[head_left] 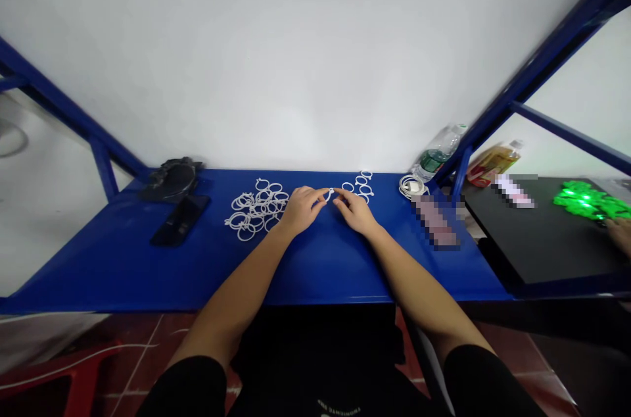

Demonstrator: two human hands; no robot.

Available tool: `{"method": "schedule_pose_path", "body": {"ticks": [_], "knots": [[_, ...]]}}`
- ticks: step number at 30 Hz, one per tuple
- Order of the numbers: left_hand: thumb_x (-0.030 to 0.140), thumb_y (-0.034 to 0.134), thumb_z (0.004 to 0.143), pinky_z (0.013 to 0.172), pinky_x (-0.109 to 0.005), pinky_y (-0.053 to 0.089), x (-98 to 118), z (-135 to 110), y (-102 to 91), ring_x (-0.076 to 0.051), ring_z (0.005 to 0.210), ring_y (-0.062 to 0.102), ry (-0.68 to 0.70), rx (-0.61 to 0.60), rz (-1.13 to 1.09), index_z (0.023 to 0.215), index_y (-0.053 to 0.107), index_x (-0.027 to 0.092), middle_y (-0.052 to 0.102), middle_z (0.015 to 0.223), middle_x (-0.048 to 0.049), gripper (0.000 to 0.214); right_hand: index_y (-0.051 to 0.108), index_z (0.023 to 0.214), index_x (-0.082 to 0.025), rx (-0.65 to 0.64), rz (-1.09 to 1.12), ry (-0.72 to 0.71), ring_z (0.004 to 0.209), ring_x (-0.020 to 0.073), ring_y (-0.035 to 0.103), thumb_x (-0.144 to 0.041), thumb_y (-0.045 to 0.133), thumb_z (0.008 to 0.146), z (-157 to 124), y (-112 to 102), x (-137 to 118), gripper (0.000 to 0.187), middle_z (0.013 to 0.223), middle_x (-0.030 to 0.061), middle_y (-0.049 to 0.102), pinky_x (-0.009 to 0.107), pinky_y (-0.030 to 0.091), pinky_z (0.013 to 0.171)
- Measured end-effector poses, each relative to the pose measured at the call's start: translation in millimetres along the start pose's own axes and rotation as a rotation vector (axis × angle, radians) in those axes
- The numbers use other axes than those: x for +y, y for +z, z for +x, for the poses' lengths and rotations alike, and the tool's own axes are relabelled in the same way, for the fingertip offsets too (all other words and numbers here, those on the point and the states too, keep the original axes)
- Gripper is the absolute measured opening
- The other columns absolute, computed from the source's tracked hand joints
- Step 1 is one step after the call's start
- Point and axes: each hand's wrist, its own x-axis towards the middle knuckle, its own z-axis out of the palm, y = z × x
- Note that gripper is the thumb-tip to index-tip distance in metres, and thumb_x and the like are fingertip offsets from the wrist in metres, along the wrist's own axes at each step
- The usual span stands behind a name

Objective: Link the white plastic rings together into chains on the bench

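Observation:
Above the blue table, my left hand (300,208) pinches a small white plastic ring (330,193) between thumb and fingertips. Facing it, my right hand (357,210) has its curled fingertips on the other side of the same ring, which they partly hide. A heap of similar white rings with little clasps (259,206) lies just left of my left hand, and some overlap each other. Beyond my right hand sits a smaller group of white rings (365,189), partly covered by that hand.
A black phone (181,221) and a dark plastic bag (173,177) lie at left. On the right are a coiled white cable (412,187), a bottle (436,157) and a blurred-out flat item (436,223). Another person's hand (620,233) is near glowing green pieces (586,200).

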Motion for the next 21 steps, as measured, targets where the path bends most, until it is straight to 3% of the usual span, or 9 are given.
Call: {"method": "schedule_pose_path", "body": {"ticks": [6, 10, 14, 21], "knots": [[0.029, 0.067, 0.1, 0.097, -0.042, 0.051, 6.1, -4.7, 12.9, -0.022, 0.103, 0.071, 0.073, 0.056, -0.113, 0.136, 0.067, 0.026, 0.08, 0.103, -0.0036, 0.036, 0.076, 0.117, -0.025, 0.094, 0.126, -0.049, 0.085, 0.021, 0.072, -0.041, 0.057, 0.104, -1.1, 3.4, -3.9, 0.028, 0.097, 0.0054, 0.079, 0.034, 0.056, 0.082], [0.035, 0.069, 0.1, 0.095, -0.043, 0.052, 4.3, -4.8, 15.5, -0.022, 0.098, 0.073, 0.012, 0.076, -0.101, 0.118, 0.076, 0.026, 0.081, 0.104, -0.0043, 0.021, 0.08, 0.104, -0.025, 0.109, 0.103, -0.137, 0.087, 0.021, 0.073, -0.038, 0.062, 0.102, -2.4, 3.5, -7.6, 0.022, 0.097, 0.0057, 0.08, 0.034, 0.055, 0.083], [0.037, 0.07, 0.099, 0.092, -0.042, 0.051, 6.1, -3.3, 13.9, -0.021, 0.09, 0.073, 0.014, 0.097, -0.066, 0.1, 0.08, 0.026, 0.081, 0.096, -0.0039, 0.015, 0.08, 0.102, -0.025, 0.111, 0.089, -0.124, 0.087, 0.0205, 0.074, -0.036, 0.062, 0.103, -3.8, 3.5, -9.0, 0.021, 0.096, 0.006, 0.08, 0.033, 0.056, 0.082], [0.034, 0.065, 0.102, 0.09, -0.039, 0.05, 19.4, -0.4, 12.8, -0.018, 0.085, 0.073, 0.038, 0.131, -0.035, 0.094, 0.08, 0.024, 0.081, 0.091, -0.0024, 0.02, 0.079, 0.097, -0.022, 0.173, -0.02, -0.151, 0.075, 0.0185, 0.072, -0.038, 0.06, 0.104, -4.3, 5.2, -9.0, 0.025, 0.086, 0.0051, 0.079, 0.03, 0.054, 0.072]]}}
